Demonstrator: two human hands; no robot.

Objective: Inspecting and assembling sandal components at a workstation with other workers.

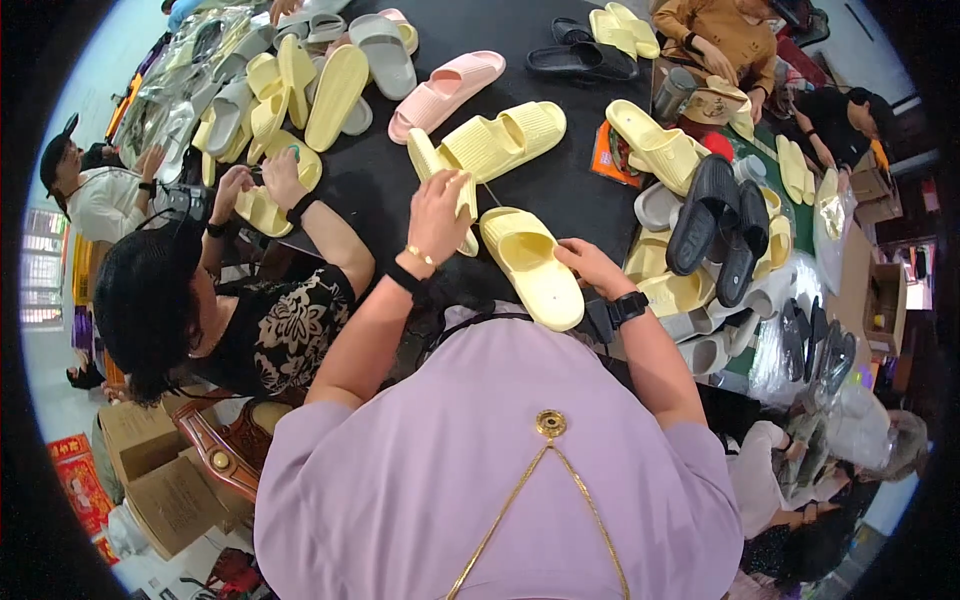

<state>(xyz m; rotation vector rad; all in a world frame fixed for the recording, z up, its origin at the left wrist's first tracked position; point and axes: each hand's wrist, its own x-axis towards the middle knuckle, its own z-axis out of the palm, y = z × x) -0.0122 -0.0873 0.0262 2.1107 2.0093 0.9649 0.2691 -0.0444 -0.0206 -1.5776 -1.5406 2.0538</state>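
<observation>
My right hand [592, 266] grips the heel side of a pale yellow slide slipper [527, 262], its fingers closed at the edge. That slipper is tilted, with its ribbed strap away from me and its heel toward my body. To its left, my left hand [440, 215] has its fingers bent over another yellow slipper [424, 156], which is partly hidden behind the hand. Just beyond, a yellow slipper [505, 140] lies across the dark table, and a pink slipper [445, 95] rests behind it.
The black table [540, 92] also bears black slippers [582, 62] at the far side. Piled slippers [680, 240] and an orange packet [612, 158] are at right. A co-worker [260, 320] sits close on my left, handling a yellow slipper. Cardboard boxes [165, 490] stand at lower left.
</observation>
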